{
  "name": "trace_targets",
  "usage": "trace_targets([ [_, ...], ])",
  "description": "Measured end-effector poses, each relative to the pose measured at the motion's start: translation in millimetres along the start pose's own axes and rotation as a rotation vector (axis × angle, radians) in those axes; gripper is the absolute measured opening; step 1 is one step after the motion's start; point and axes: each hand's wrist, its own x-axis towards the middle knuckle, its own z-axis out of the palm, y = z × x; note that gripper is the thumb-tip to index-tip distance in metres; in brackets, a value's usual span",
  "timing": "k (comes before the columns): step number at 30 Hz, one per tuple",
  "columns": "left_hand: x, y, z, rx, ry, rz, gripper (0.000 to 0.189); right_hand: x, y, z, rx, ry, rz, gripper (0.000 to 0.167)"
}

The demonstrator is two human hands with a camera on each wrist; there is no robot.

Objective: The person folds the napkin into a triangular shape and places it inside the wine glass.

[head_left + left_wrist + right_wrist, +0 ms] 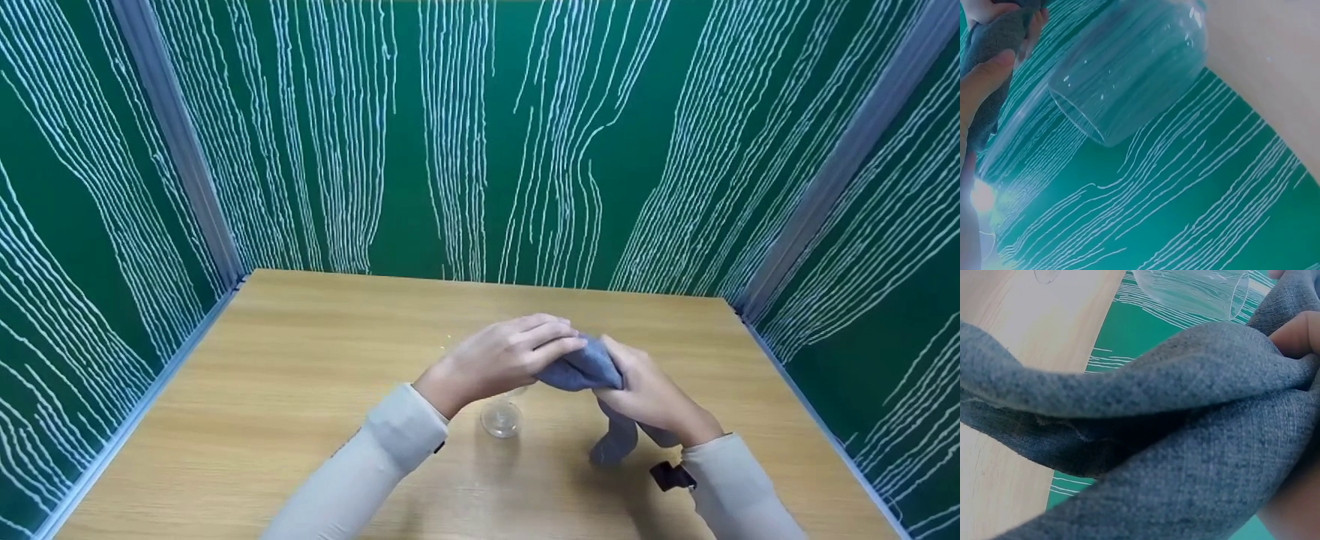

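A grey-blue cloth point(576, 366) is bunched between both hands above the table. My left hand point(510, 352) pinches its left end, with the thumb laid across the cloth point(996, 42) in the left wrist view. The right hand point(649, 390) grips the other side, and loose folds hang below it. Just under the left hand stands a clear stemmed glass; its round foot point(501, 420) shows on the table, while the hand covers its bowl in the head view. The wrist views show the transparent glass bowl point(1134, 73) beside the cloth point(1145, 391), apart from it.
The light wooden table point(300, 360) carries a few tiny pale specks left of the hands. Green panels with white wavy lines point(405, 150) enclose its back and sides, with grey posts point(176, 135) at the corners.
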Motion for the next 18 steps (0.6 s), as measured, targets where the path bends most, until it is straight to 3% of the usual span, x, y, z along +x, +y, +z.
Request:
trace_targets([
  [9, 3.3, 0.2, 1.8, -0.087, 0.122, -0.015, 0.011, 0.5, -3, 0, -0.057, 0.045, -0.025, 0.045],
  [18, -2.7, -4.9, 4.5, -0.092, 0.183, -0.09, 0.014, 0.3, -11, 0, -0.005, 0.123, -0.046, 0.062],
])
